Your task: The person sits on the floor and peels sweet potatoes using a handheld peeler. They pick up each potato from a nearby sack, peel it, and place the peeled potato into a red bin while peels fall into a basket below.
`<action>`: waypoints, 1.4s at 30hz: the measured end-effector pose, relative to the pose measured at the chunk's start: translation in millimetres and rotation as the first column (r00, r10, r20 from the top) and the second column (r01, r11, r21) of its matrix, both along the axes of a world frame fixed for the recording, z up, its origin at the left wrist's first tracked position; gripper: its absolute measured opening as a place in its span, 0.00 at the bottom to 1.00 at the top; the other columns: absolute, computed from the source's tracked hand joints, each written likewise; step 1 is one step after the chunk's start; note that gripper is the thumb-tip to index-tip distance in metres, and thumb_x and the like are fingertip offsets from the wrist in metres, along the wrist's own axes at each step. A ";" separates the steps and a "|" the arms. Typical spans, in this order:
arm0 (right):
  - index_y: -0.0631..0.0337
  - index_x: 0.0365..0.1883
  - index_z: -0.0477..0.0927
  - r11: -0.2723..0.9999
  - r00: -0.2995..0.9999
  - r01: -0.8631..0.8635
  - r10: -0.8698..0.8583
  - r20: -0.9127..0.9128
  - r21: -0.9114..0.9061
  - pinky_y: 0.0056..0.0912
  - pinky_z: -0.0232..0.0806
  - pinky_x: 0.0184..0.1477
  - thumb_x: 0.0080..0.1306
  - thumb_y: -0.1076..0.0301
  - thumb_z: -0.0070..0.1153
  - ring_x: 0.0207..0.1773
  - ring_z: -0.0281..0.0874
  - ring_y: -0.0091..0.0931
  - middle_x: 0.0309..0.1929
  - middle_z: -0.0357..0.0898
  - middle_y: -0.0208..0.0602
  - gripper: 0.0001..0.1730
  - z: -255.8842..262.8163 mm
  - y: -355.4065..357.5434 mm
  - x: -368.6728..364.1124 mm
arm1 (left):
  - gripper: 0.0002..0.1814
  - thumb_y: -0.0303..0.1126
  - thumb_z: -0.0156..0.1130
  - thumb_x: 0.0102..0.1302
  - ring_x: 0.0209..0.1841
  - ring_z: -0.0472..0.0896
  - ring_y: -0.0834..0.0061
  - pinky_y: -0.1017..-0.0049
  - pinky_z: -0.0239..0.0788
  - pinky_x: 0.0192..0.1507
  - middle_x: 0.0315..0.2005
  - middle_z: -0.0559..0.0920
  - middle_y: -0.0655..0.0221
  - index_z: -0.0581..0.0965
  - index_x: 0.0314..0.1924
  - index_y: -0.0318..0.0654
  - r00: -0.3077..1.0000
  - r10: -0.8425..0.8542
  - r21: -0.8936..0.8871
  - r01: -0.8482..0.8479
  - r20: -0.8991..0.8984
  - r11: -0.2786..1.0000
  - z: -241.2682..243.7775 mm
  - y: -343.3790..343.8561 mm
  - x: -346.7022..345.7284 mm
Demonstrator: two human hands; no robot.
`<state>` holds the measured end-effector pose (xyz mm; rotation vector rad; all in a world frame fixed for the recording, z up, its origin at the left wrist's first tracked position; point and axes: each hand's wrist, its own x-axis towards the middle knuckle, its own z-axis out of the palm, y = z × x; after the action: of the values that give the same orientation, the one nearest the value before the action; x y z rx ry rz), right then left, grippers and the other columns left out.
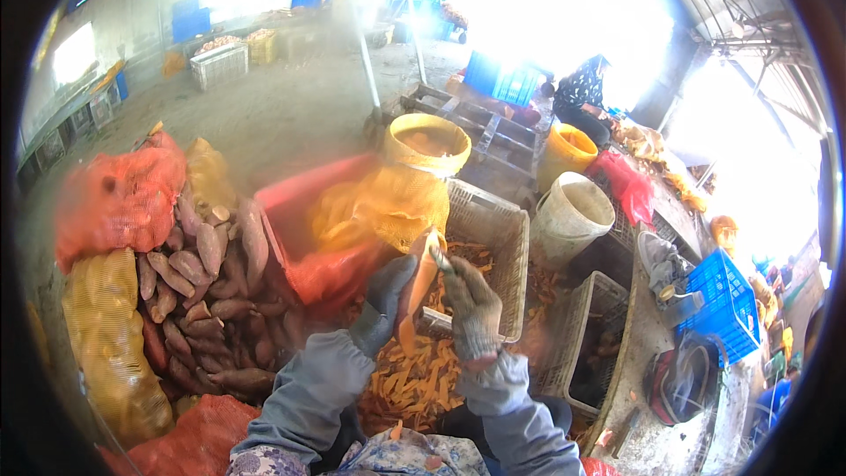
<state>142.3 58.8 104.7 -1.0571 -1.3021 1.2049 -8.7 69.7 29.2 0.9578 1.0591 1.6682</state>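
Observation:
My left hand [385, 301], in a dark glove, grips a long sweet potato [419, 284] held roughly upright, its orange flesh bared along one side. Close against its upper right side is my right hand [472, 301], in a soiled knit glove, closed on a small peeling tool [441, 260] that its fingers largely hide. A strip of orange peel hangs at the root's lower end. Below both hands lies a heap of orange peelings [418, 377]. Unpeeled purple-skinned sweet potatoes [210, 317] are piled to the left, between red and yellow mesh sacks.
A grey plastic crate [519, 264] holding peelings stands just beyond my hands, with a yellow bucket [426, 160] behind it. White buckets [567, 225] and another crate [568, 357] are at the right. Farther off, a person [581, 96] sits near blue crates.

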 end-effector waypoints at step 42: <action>0.64 0.60 0.81 0.990 0.976 -0.027 -0.003 0.217 0.136 0.20 0.73 0.41 0.77 0.72 0.55 0.41 0.78 0.17 0.44 0.85 0.33 0.15 5.6 0.1 -0.7 | 0.22 0.49 0.58 0.76 0.39 0.80 0.79 0.74 0.74 0.42 0.41 0.83 0.70 0.80 0.54 0.36 0.942 -0.090 -0.062 0.116 0.322 0.991 17.9 -6.8 8.0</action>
<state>141.5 58.9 110.3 -1.1036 -1.5394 1.0130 -0.7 62.8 47.1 0.6516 0.8358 1.6153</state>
